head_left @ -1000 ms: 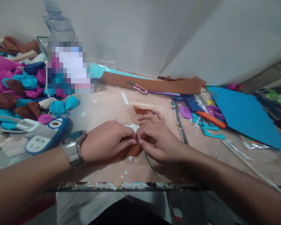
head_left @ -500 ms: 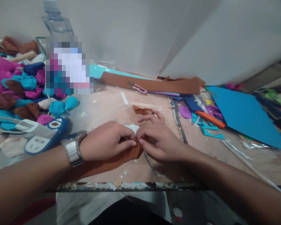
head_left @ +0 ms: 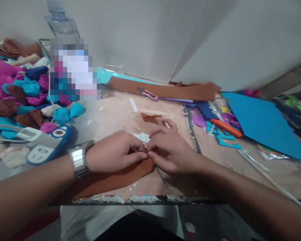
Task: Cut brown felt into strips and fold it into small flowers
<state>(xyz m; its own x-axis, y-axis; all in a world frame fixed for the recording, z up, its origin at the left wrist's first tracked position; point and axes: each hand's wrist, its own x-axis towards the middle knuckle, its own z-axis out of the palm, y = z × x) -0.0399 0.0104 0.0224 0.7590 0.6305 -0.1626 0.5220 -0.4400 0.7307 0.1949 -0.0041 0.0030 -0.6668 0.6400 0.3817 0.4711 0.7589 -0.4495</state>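
Thumb and fingers of my left hand are pinched on the edge of a brown paper strip, which looks like crepe paper. Right against it, my right hand pinches the same edge, its other fingers loosely spread. The strip slants down to the left under my left wrist. Just beyond the fingertips lies a small whitish patterned piece. A brown paper scrap sits near my right fingertips. From beneath my right hand a thin dark wire or stem runs toward the table's front edge.
Crumpled paper flowers in several colours crowd the left, with a blue and white power socket before them. A pink snips lies on folded brown paper at the back. An orange cutter and blue sheet are right.
Both hands stay pinched together with only slight finger movement. The brown strip under them has shifted a little, and more of it shows below my left hand.
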